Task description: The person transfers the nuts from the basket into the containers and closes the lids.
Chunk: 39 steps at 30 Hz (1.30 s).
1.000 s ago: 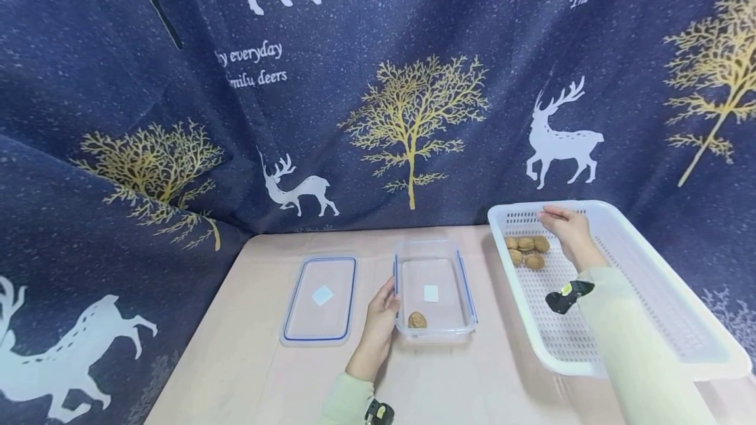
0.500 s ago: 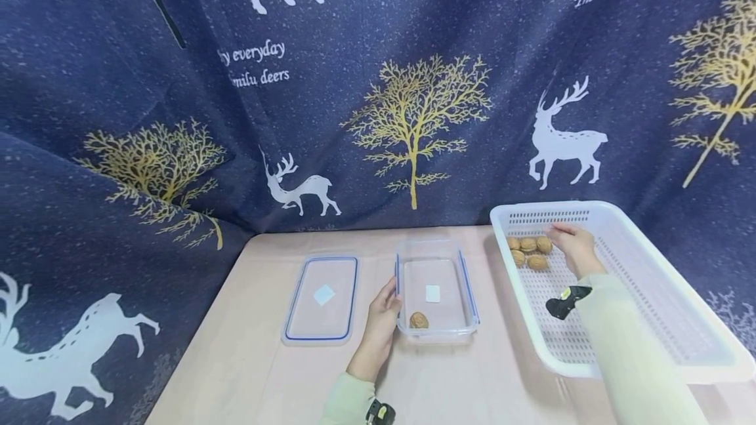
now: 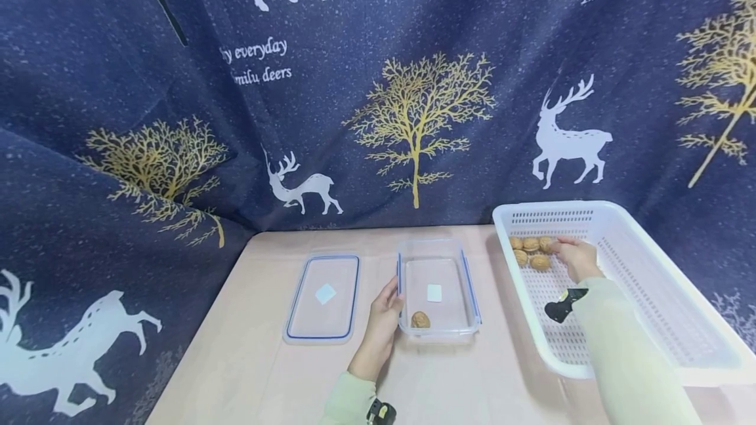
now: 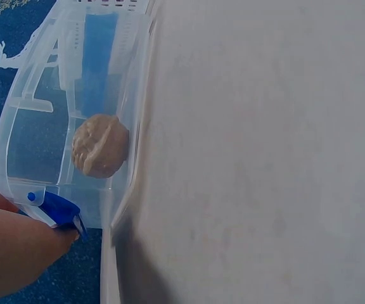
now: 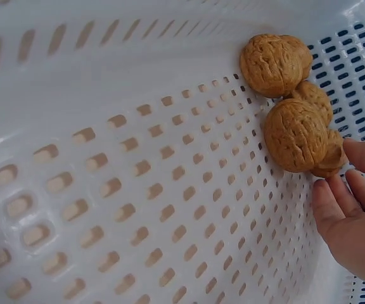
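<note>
My left hand [image 3: 382, 317] holds the left side of a clear plastic food container [image 3: 437, 331] with blue trim. In the left wrist view, the thumb [image 4: 18, 253] lies by the container's blue clip [image 4: 59, 208]. One walnut [image 3: 420, 319] sits in the container's near left corner. My right hand [image 3: 577, 260] is inside a white plastic basket [image 3: 534, 320], its fingertips at the rightmost walnut [image 3: 546, 244] of a small group. In the right wrist view, thumb and fingers lie either side of that walnut [image 5: 329, 158], fingers fairly straight; several other walnuts [image 5: 296, 135] sit beside it.
A clear lid [image 3: 321, 299] with a blue seal lies flat on the pale tabletop [image 3: 248, 346], left of the container. Behind the table hangs a dark blue cloth [image 3: 354, 84] with deer and trees. The basket's raised rim [image 3: 518, 294] stands right of the container.
My right hand has come down and toward the near side inside the basket, and its fingertips have reached the rightmost walnut. The left hand keeps its place on the container.
</note>
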### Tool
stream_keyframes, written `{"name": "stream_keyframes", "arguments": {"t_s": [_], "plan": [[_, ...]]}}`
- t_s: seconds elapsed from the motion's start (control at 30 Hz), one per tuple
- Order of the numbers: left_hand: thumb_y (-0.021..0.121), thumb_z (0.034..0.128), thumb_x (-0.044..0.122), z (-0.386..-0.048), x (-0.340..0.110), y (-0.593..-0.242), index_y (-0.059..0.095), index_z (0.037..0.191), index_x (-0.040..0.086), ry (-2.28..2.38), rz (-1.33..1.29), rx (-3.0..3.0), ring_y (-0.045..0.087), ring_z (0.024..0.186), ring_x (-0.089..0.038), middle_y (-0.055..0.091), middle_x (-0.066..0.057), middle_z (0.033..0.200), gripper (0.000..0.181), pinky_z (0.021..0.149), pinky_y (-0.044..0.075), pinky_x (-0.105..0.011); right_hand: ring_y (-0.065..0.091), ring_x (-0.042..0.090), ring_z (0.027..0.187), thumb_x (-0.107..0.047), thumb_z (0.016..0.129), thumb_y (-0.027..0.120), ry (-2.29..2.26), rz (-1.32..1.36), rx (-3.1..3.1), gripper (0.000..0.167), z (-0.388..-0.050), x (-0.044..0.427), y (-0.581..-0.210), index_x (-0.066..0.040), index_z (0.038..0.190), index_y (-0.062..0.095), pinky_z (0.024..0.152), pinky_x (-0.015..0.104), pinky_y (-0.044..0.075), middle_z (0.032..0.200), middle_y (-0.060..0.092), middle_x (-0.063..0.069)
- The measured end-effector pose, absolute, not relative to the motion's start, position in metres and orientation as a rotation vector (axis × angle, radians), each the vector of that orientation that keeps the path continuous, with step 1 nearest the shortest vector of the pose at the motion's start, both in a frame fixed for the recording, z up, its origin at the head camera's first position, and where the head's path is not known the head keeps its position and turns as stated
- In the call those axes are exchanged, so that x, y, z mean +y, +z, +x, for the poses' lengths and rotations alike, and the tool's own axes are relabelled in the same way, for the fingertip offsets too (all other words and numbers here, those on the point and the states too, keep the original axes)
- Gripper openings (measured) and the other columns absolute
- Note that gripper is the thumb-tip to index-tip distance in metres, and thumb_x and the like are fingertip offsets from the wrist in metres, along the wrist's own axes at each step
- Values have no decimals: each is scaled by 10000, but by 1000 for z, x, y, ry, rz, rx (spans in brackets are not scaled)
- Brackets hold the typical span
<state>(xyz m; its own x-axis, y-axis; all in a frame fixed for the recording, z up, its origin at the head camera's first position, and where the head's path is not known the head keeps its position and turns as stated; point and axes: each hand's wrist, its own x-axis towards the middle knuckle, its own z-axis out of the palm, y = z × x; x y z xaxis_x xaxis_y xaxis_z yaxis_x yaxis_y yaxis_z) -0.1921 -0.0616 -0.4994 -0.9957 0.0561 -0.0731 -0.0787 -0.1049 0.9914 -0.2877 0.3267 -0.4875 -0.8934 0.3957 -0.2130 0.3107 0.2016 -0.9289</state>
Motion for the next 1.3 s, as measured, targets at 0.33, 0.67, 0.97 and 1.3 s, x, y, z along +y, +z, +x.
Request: {"name": "stream_keyframes", "arguments": {"t_s": [0.33,0.67,0.97,1.3], "plan": [[444,997,76,-194,-62,-502,331,1473,16,2262,-34,2035,293,1398,-368,341,-194,1510,493,1158,252,-469,374,414,1320,-105,914,575,1771,-783,-2375,541,-286,322,-491,49,1404,406,1122,484,331,1424,411,266],[443,996,77,-191,-62,-500,322,1472,0,2257,-38,2049,305,1389,-380,341,-217,1502,497,1150,268,-472,348,388,1360,-81,912,591,1775,-861,-2316,522,-291,322,-496,39,1393,428,1146,449,305,1461,379,243],[429,992,34,-191,-60,-499,324,1463,-24,2281,-30,2042,305,1384,-394,337,-238,1494,486,1149,265,-480,341,391,1366,-84,911,594,1791,-861,-2303,538,-289,323,-495,33,1403,413,1143,458,310,1474,361,237],[437,984,24,-194,-61,-502,320,1457,-43,2300,-22,2026,310,1380,-397,333,-253,1491,492,1149,270,-462,360,396,1351,-109,915,608,1818,-831,-2308,547,-287,324,-490,24,1408,413,1141,467,309,1453,402,227]]}}
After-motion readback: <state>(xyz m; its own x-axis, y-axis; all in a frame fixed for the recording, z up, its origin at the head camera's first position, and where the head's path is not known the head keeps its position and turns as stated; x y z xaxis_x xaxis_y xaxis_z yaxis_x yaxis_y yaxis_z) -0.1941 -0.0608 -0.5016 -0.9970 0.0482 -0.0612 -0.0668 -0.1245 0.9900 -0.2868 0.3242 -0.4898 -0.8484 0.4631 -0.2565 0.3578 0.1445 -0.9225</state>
